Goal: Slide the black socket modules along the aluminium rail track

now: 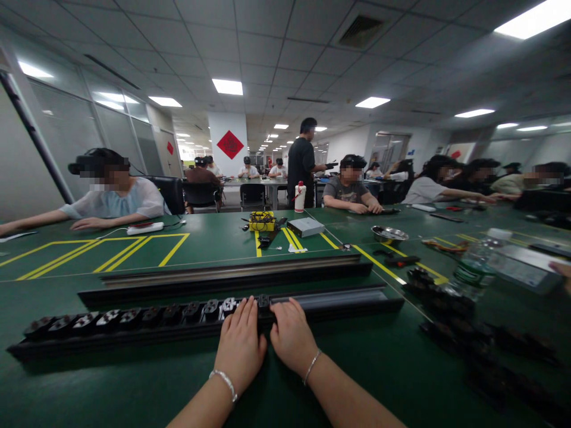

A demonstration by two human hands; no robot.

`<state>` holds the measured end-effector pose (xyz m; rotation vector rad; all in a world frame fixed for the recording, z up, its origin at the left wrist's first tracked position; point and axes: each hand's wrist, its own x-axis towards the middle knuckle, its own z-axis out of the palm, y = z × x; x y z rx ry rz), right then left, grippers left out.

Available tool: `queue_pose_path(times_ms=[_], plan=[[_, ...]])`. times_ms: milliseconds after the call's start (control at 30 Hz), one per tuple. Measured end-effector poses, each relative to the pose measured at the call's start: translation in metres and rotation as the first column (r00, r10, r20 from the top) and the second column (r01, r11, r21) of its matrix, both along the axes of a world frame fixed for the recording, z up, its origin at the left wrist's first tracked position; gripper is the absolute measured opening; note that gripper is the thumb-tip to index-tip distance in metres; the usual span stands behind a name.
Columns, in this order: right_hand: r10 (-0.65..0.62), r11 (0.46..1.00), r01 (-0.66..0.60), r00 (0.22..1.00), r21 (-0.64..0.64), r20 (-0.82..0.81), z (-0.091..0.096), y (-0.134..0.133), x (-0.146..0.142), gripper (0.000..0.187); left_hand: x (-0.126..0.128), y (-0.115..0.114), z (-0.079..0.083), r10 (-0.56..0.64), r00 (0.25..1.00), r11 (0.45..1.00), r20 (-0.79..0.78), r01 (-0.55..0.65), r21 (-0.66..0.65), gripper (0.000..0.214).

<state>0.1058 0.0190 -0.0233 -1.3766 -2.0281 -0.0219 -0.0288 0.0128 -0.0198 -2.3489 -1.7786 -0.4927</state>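
Note:
A long black rail [339, 305] lies across the green table in front of me. Black socket modules [150, 315] sit in a row along its left part, some with pale faces. My left hand [241, 336] lies over the rail at the right end of this row, fingers stretched forward and close together. Just right of it, my right hand [292, 334] bends its fingers over the rail's front edge. One black socket module [263, 301] shows between the fingertips of both hands. The fingers partly hide where they touch the rail and the module.
Behind the rail lies another long dark rail [232, 274]. Loose black modules [450, 309] and a water bottle [475, 267] are at right. Farther back are a metal bowl [389, 234], a grey box [306, 226] and a yellow object with cables [262, 221]. Co-workers sit across the table.

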Motion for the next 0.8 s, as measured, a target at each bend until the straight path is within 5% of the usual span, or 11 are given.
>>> queue_pose_path(times_ms=[800], plan=[[-0.060, 0.998, 0.060, 0.998, 0.018, 0.031, 0.0009, 0.0004, 0.0012, 0.022, 0.0024, 0.0023, 0.0009, -0.010, 1.000, 0.993, -0.006, 0.011, 0.117, 0.036]])
